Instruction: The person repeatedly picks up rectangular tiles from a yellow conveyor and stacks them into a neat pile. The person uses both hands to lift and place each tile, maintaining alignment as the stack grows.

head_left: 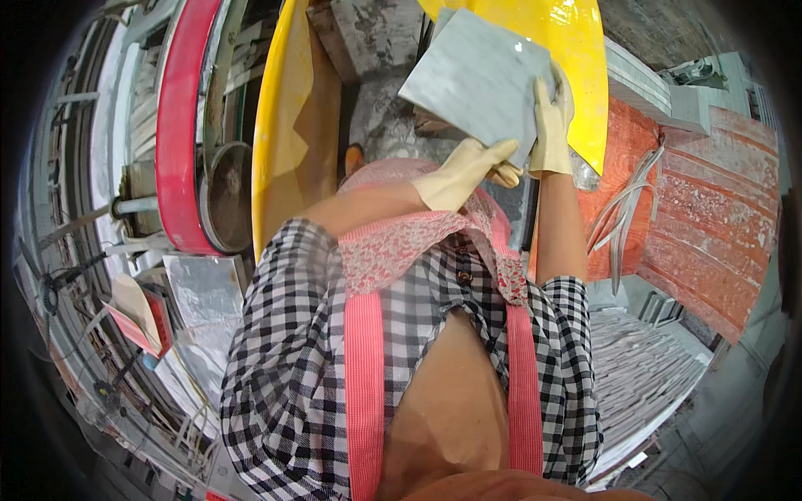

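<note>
A square grey-white marbled stone tile (476, 79) is held up, tilted, in front of me. My left hand (468, 171), in a cream rubber glove, is closed at the tile's near corner, with the thumb along the edge. Along its right edge my right hand (553, 125), gloved alike, is closed round the side, with some fingers hidden behind the tile. Part of another flat piece shows behind the tile's far left edge; whether it is held too I cannot tell. Beneath it, the edges of a brownish stack (434, 125) show partly.
Yellow panels (280, 125) stand to the left and far right of the tile. Further left are a red curved machine guard (185, 125) and metal framework. On the right lie orange-red boards (710, 217), loose pale straps (628, 200) and rows of thin stacked slabs (639, 367).
</note>
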### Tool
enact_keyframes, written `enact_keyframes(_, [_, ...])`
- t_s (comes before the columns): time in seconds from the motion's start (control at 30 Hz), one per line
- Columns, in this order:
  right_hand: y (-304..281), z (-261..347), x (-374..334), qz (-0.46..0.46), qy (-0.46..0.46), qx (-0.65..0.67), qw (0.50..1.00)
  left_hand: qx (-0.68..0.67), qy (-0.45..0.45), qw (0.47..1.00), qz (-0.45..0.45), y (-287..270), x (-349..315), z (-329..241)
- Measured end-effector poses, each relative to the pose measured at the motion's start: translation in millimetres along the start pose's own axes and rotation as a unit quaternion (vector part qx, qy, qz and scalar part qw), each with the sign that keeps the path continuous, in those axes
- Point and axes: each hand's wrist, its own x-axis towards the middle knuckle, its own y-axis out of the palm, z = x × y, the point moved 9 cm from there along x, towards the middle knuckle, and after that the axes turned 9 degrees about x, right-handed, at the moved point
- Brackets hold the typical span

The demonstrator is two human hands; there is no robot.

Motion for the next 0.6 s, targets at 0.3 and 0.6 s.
enact_keyframes(0.3, [-5, 15, -8, 0.016, 0.032, 0.023, 0.999, 0.044, -0.005, 0.998, 0.054, 6, -9, -2])
enact_keyframes(0.6, [-24, 16, -15, 0.046, 0.007, -0.116, 0.992, 0.218, -0.057, 0.948, 0.225, 20, -31, -12])
